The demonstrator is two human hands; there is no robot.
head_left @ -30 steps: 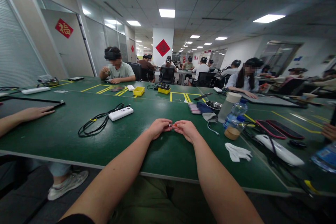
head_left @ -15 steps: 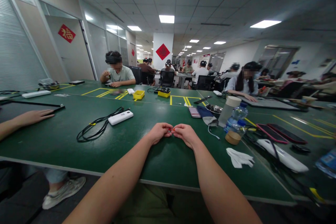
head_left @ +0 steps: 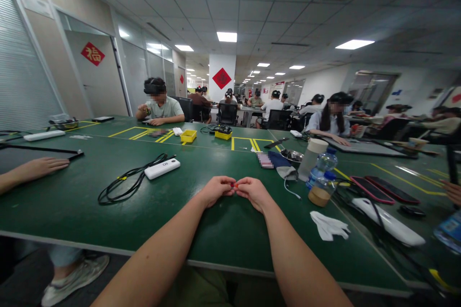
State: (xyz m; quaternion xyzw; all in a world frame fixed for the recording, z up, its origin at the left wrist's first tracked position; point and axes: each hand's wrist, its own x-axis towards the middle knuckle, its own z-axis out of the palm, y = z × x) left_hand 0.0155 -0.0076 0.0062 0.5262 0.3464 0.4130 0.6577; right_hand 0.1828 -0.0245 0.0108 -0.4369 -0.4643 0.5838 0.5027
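Observation:
My left hand (head_left: pixel 219 190) and my right hand (head_left: pixel 251 192) meet fingertip to fingertip over the green table (head_left: pixel 230 230). Between them shows a small red piece (head_left: pixel 235 185), pinched by the fingers of both hands; its shape is too small to make out. Whether it is one piece or two pressed together cannot be told. To the left of my hands lies a white power bank (head_left: pixel 162 169) beside a coiled black cable (head_left: pixel 124 184).
Bottles (head_left: pixel 320 189), a white tissue (head_left: pixel 329 225), red-edged phones (head_left: pixel 372 189) and a white device (head_left: pixel 389 221) stand or lie at right. Yellow trays (head_left: pixel 188 136) sit further back. Another person's hand (head_left: pixel 45 167) rests at far left; others sit opposite.
The view has tilted up a little, so the table and my hands appear lower. My hands keep their pinch. Another person's hand has come into view at the right edge.

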